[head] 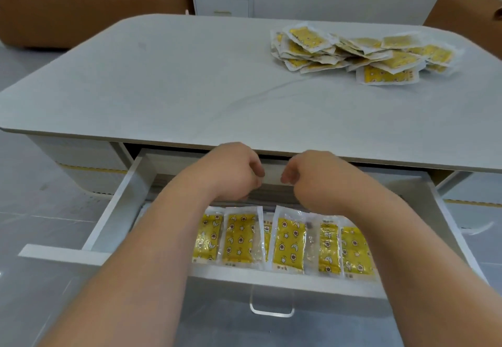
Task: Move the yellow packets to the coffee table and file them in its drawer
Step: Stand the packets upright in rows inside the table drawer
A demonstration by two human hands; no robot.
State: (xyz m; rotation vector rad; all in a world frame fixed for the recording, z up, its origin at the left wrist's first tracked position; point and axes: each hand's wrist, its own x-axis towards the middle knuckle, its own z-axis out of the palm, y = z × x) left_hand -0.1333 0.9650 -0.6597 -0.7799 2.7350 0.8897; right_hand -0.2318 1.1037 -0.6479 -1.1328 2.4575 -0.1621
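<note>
Yellow packets sit in two lots at the table (pixel 190 75): one on the top, one in the open drawer (pixel 116 205) under its near edge. The drawer stands well out toward the person, with a clear handle (pixel 271 306) on its front. The loose pile (pixel 361 50) is on the far-right part of the top and spreads wider left-right than front-back. Its packets overlap at mixed angles, so there is no common heading; the one at the pile's near edge lies flat with its long axis left-right. The filed row (pixel 288 240) in the drawer is the opposite. Its packets lie side by side across the drawer with edges overlapping and printed faces up, each long axis front-to-back and short ends toward the drawer front. The visible row runs from about mid-drawer to the right; the left end is hidden under the left forearm, contents unknown. Left grip (pixel 233 173) and right grip (pixel 317 181) are both at the back of the drawer under the lip of the top, behind the row, close together but apart. Both grips are narrow, fingers curled in toward a pale strip between them. The fingertips are hidden, so it can't be told whether they pinch a packet or nothing. Judgement on the relation the next fetch turns on: the pile lies up, away and to the right of both grips, above the table edge, with the right grip nearer. That favours a right-side reach, and each packet probably needs turning to front-to-back before it joins the row.
</note>
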